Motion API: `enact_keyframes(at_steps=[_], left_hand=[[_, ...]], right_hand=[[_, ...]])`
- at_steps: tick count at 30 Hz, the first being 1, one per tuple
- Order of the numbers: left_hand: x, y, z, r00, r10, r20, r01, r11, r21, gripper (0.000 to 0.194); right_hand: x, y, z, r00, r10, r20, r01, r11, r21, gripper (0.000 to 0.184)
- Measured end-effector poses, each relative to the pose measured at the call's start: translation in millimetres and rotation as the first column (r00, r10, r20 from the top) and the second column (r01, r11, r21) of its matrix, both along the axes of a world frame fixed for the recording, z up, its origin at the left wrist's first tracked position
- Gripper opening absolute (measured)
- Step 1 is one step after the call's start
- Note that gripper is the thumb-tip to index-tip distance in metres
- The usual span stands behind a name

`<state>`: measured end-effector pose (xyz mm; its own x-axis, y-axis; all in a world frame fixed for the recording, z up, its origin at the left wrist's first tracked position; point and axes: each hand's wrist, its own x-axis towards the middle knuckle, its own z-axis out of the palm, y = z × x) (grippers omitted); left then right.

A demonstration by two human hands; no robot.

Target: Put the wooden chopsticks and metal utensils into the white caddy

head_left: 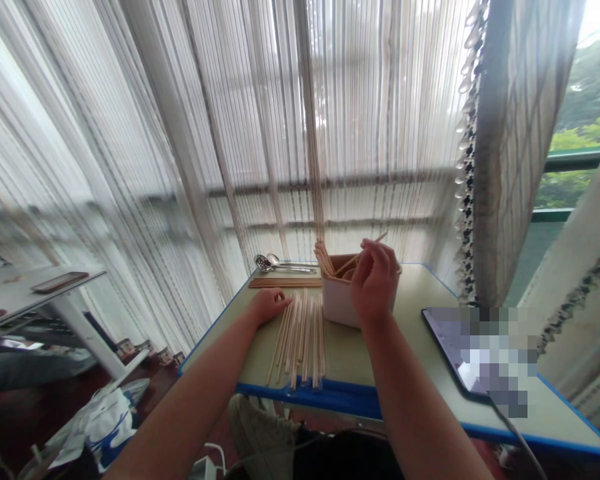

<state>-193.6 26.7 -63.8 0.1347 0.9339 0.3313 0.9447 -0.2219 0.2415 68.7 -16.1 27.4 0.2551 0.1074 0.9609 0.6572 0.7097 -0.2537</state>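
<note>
My right hand (377,273) is raised over a white box (337,303) with a brown rim. Its fingers pinch a slanting wooden chopstick (381,237), whose lower part reaches into the box opening. A bunch of chopsticks (323,257) leans out of the box's left corner. On the table, my left hand (269,305) rests with curled fingers beside the top ends of a row of chopsticks (300,340); whether it grips anything is hidden. Some chopsticks in that row are in clear wrappers.
Behind the left hand lie brown chopsticks (285,283) and metal spoons, one a slotted spoon (263,263). A tablet (447,353) with a cable lies at the right of the blue-edged table (415,380). Curtains (260,133) hang behind; another table (87,280) stands left.
</note>
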Motion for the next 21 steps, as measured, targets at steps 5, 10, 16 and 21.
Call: enact_keyframes(at_steps=[5,10,16,21], left_hand=[[0,-1,1.2,1.000,0.026,-0.004,-0.026,0.999,-0.022,0.041],[-1,1,0.9,1.000,0.024,0.001,-0.024,0.999,-0.025,0.040],[-3,1,0.2,1.000,0.020,0.007,-0.020,1.000,-0.013,0.040],[-4,2,0.9,1.000,0.006,-0.001,-0.006,1.000,-0.011,0.040]], right_hand=[[2,-2,0.2,0.989,0.004,-0.147,0.012,0.994,0.107,0.034],[2,5,2.9,0.975,-0.019,-0.224,0.024,1.000,0.018,0.043],[11,18,2.7,0.918,-0.047,-0.395,0.056,0.998,0.010,0.044],[15,20,0.2,0.950,-0.026,-0.311,0.008,0.998,-0.059,0.030]])
